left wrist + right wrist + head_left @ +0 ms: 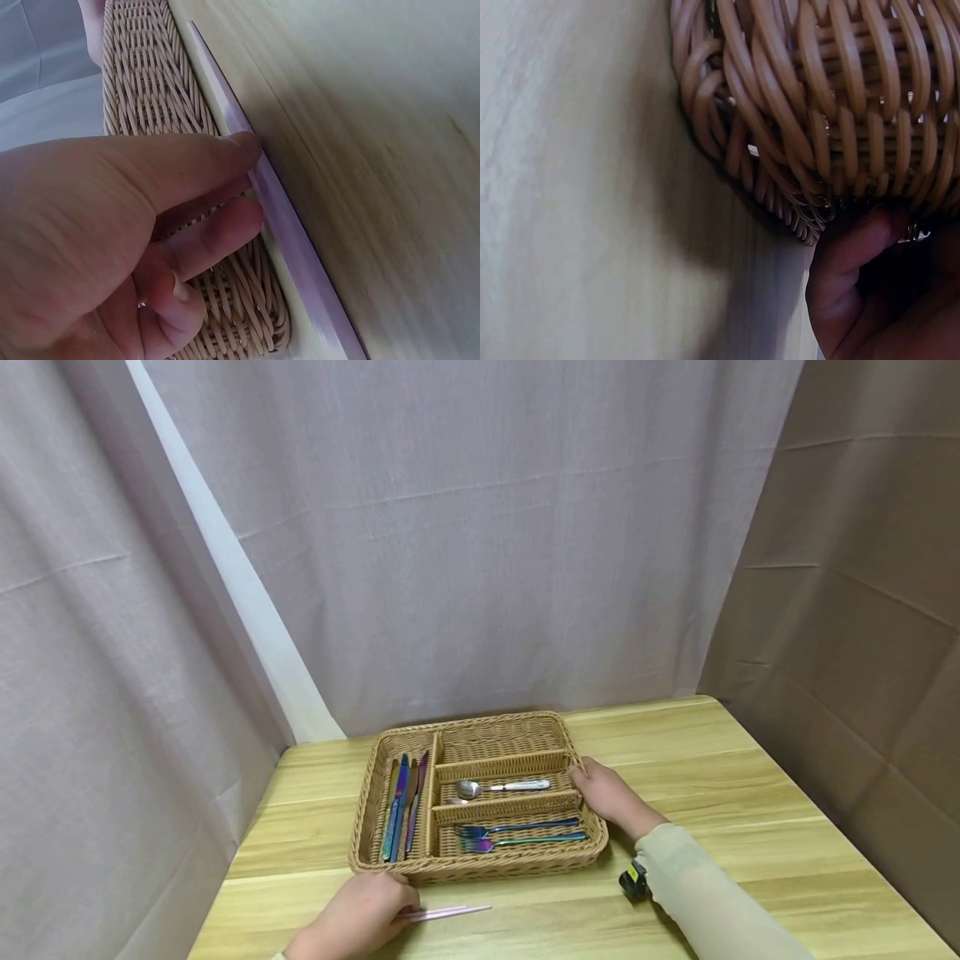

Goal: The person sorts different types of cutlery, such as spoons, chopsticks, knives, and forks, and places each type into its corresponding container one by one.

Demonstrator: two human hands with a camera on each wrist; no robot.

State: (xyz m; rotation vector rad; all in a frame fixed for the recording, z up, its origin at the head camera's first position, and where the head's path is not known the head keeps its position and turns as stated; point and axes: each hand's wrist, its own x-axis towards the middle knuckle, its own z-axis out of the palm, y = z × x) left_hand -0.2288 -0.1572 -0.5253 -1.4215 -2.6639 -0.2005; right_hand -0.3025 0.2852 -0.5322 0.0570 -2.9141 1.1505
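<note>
A wicker cutlery basket (pixel 517 864) with several compartments sits on the table. My left hand (pixel 362 912), just in front of its front-left corner, pinches a pair of pale pink chopsticks (pixel 453 912) between thumb and fingers. In the left wrist view the chopsticks (pixel 289 217) run along the basket's wicker side (pixel 154 67), low over the table. At the basket's right end, my right hand (pixel 609 792) grips the rim, its thumb on the inner side. The right wrist view shows curled fingers (pixel 855 244) against the woven wall (pixel 855 82).
Several table knives (pixel 401 810) lie in the left compartment. A spoon (pixel 517 786) is in the middle row and two forks (pixel 525 833) in the front one. The wooden table (pixel 750 843) meets grey curtains (pixel 487 568) behind. A small black device (pixel 633 882) is by the right sleeve.
</note>
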